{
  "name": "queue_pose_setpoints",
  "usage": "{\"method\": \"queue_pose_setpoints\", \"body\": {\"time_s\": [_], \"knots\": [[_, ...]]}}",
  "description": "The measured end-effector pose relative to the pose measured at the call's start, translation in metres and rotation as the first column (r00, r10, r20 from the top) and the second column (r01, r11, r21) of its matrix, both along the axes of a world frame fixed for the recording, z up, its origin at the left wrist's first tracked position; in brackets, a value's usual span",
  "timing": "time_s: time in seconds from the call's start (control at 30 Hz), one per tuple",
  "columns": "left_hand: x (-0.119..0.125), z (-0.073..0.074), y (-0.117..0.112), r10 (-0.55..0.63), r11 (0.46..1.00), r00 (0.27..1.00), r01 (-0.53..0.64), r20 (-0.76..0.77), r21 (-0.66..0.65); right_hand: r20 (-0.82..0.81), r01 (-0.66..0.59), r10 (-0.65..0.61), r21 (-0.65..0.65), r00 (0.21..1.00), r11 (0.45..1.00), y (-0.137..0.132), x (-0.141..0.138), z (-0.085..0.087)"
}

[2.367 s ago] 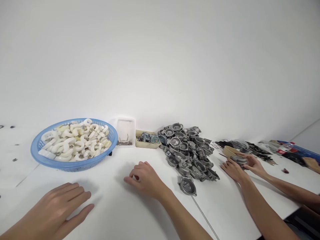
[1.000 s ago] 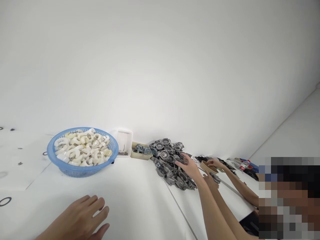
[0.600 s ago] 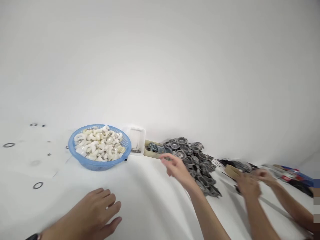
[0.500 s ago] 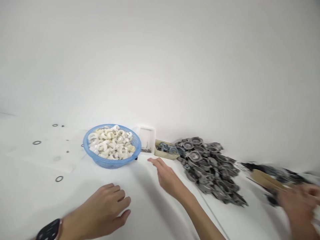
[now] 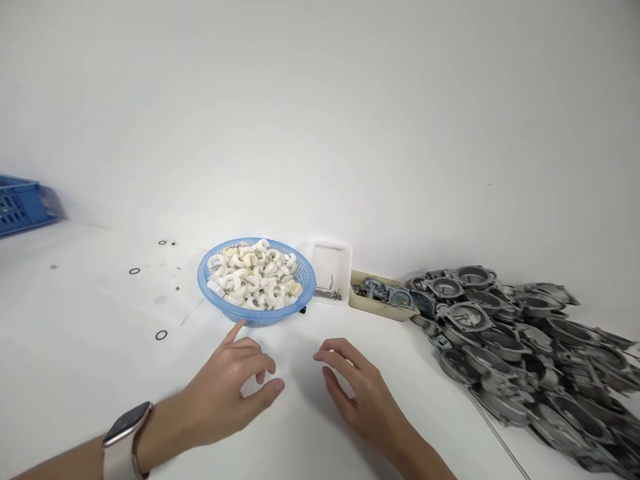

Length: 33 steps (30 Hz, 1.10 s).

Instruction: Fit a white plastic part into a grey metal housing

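My left hand [image 5: 235, 380], with a watch [image 5: 127, 427] on its wrist, hovers over the white table [image 5: 295, 427]. Its fingers are apart and hold nothing; the index finger points at the near rim of a blue basket [image 5: 250, 319]. Curved white plastic pieces [image 5: 255, 277] with small metal parts fill that basket. To the right, my right hand [image 5: 357, 387] is also open, its fingers loosely bent with nothing between them. It is nearest the white tray [image 5: 333, 257], which has thin metal pins [image 5: 327, 293] in it.
A yellowish tray [image 5: 377, 308] of small metal parts stands beside the white one. Grey metal castings with round openings [image 5: 500, 347] are heaped at the right. Several dark rings [image 5: 161, 335] lie at the left, and a blue crate [image 5: 23, 207] stands at the far left.
The view has swung left, so the blue crate shows and another person's hands at the right are out of sight. My right hand has drawn back nearer my left, whose fingers have spread.
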<state>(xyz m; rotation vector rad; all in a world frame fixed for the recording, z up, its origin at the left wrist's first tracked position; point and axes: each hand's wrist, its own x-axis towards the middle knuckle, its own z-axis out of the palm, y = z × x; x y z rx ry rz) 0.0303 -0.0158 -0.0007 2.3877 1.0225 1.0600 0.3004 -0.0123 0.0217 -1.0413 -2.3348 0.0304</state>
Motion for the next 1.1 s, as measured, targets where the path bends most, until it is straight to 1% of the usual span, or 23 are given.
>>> {"method": "queue_pose_setpoints", "body": {"time_s": [0.17,0.3,0.4,0.53,0.7,0.93,1.1], "knots": [[-0.001,-0.004,0.005,0.002,1.000,0.998,0.000,-0.060,0.025,-0.035,-0.084,0.083,-0.004,0.996,0.997,-0.005,-0.009,-0.008],[-0.002,-0.006,0.008,0.010,1.000,0.997,-0.010,-0.081,0.003,-0.041,-0.091,0.089,-0.033,0.995,0.995,-0.010,-0.014,-0.007],[-0.002,-0.006,0.007,0.019,1.000,0.997,-0.019,-0.076,0.005,-0.020,-0.097,0.097,-0.009,0.995,0.995,-0.012,-0.015,-0.005],[-0.001,-0.005,0.003,0.015,0.997,0.997,-0.009,-0.073,0.071,-0.008,-0.107,0.107,0.002,0.994,0.994,-0.013,-0.015,-0.006],[-0.001,-0.005,0.000,0.072,0.979,0.996,-0.059,-0.059,0.196,0.005,-0.107,0.107,0.007,0.994,0.994,-0.015,-0.016,-0.006],[0.000,-0.007,0.002,0.097,0.966,0.994,-0.082,-0.052,0.244,0.039,-0.108,0.108,-0.009,0.993,0.994,-0.017,-0.018,-0.007],[0.000,-0.007,0.003,0.124,0.957,0.991,-0.105,-0.053,0.270,0.046,-0.099,0.098,0.016,0.994,0.995,-0.017,-0.018,-0.006]]}}
